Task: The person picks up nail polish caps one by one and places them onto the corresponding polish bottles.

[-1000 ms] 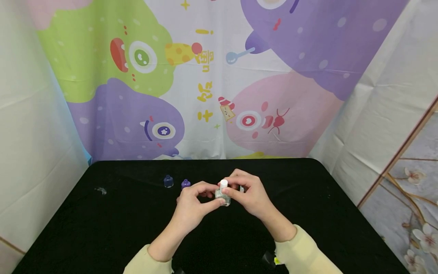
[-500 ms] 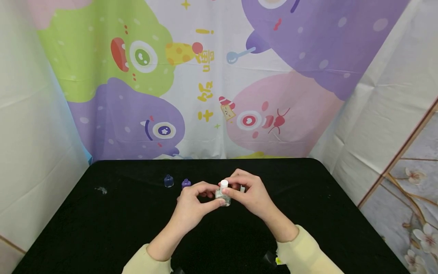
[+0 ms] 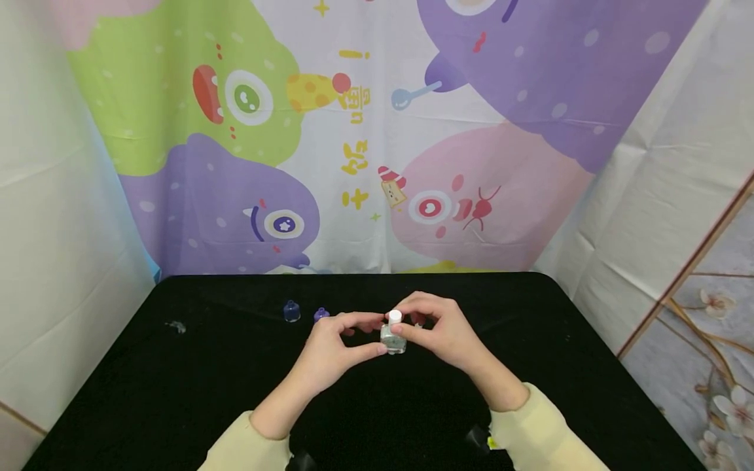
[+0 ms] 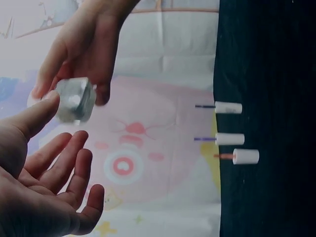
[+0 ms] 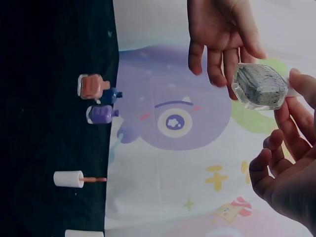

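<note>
A clear, faceted bottle with silvery-grey contents point(image 3: 393, 340) hangs above the black table, its white cap point(image 3: 395, 316) on top. My right hand point(image 3: 450, 330) pinches that cap between thumb and fingers. Left of the bottle is my left hand point(image 3: 332, 350), its thumb tip at the glass and its fingers extended and spread apart. In the left wrist view the bottle point(image 4: 75, 100) shows beside the left thumb, with the other left fingers off it. The right wrist view shows the bottle point(image 5: 260, 86) hanging from the right fingers.
Behind the left hand stand a dark blue bottle point(image 3: 291, 311) and a purple one point(image 3: 321, 314), with an orange bottle point(image 5: 92, 86) beside them. Three white caps with brushes, one of them orange-tipped point(image 4: 246, 156), lie on the table. A clear scrap point(image 3: 175, 326) lies at the left.
The right hand and the bottle have shifted slightly right. My left fingers, earlier around the bottle, have loosened from it, leaving the thumb at its edge.
</note>
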`<action>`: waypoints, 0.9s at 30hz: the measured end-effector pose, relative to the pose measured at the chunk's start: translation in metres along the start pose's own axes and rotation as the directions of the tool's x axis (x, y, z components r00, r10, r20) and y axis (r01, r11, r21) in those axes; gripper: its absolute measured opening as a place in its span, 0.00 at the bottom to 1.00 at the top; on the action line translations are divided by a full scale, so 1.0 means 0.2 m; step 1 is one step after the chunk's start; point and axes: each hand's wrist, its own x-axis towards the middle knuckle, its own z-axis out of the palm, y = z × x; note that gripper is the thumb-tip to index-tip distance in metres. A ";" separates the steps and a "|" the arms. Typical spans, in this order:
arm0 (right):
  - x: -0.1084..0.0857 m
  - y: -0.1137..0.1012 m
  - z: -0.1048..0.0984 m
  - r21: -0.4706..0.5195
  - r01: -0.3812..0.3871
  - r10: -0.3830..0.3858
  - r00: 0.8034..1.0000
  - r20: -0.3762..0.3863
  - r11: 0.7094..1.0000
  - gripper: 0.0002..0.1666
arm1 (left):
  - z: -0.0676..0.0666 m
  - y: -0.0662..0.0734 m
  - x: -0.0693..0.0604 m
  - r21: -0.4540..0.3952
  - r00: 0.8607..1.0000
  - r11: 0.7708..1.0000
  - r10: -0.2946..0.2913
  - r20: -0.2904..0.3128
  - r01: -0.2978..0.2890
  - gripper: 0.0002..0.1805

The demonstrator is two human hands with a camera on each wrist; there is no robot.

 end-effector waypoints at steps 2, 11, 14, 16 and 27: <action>0.00 0.00 -0.01 -0.017 -0.012 0.012 1.000 -0.003 1.000 0.08 | -0.02 -0.02 0.01 -0.001 1.000 1.000 0.021 -0.011 -0.021 0.22; -0.04 0.01 -0.10 -0.092 -0.105 0.102 0.994 -0.038 0.990 0.08 | -0.16 -0.13 0.01 0.081 0.988 0.996 -0.013 -0.152 0.026 0.24; -0.05 0.02 -0.13 -0.122 -0.122 0.117 0.992 -0.049 0.985 0.08 | -0.18 -0.18 0.00 0.111 0.981 0.993 -0.017 -0.191 0.039 0.25; -0.06 0.03 -0.15 -0.141 -0.131 0.123 0.991 -0.061 0.981 0.08 | -0.20 -0.22 -0.01 0.141 0.977 0.989 -0.011 -0.214 0.042 0.25; -0.14 0.12 -0.28 -0.210 -0.192 0.163 0.975 -0.150 0.959 0.10 | -0.23 -0.37 -0.04 0.239 0.971 0.957 -0.114 -0.208 0.164 0.37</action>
